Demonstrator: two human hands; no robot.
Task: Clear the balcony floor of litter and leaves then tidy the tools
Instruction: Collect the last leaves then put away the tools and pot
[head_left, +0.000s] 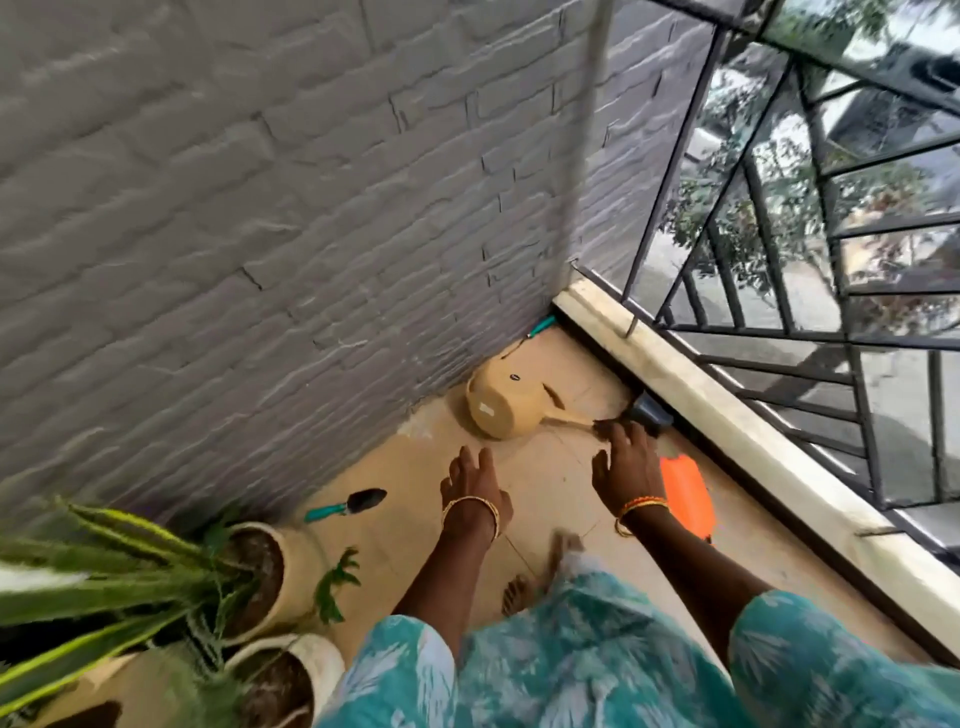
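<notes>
watering can (506, 402): tan plastic, tipped on its side on the floor, base toward camera, just ahead of both hands, near the wall corner. Probably light and rigid if empty; smooth body likely slippery, so take the handle or the spout root, not the barrel.
spout (569, 418): runs from the can toward the right grip; thin, would flex, poor lift point.
left hand (475, 486): grip open, fingers spread, holding nothing, hovering short of the can.
right hand (631, 467): grip open, fingers straight, at the spout tip; contact cannot be told.
dark object (649, 413): just past the right fingertips, against the ledge; blurred, unidentified.
trowel (348, 504): teal handle, dark blade, left of the left grip, lying flat; stiff, take by the handle.
orange item (685, 496): flat on the floor, just right of the right wrist.
edges: brick wall (260, 234) left, ledge (727, 415) with railing right; the corner narrows ahead of the grips.
room: open floor (540, 483) between the hands; plant pots (280, 566) behind-left.
</notes>
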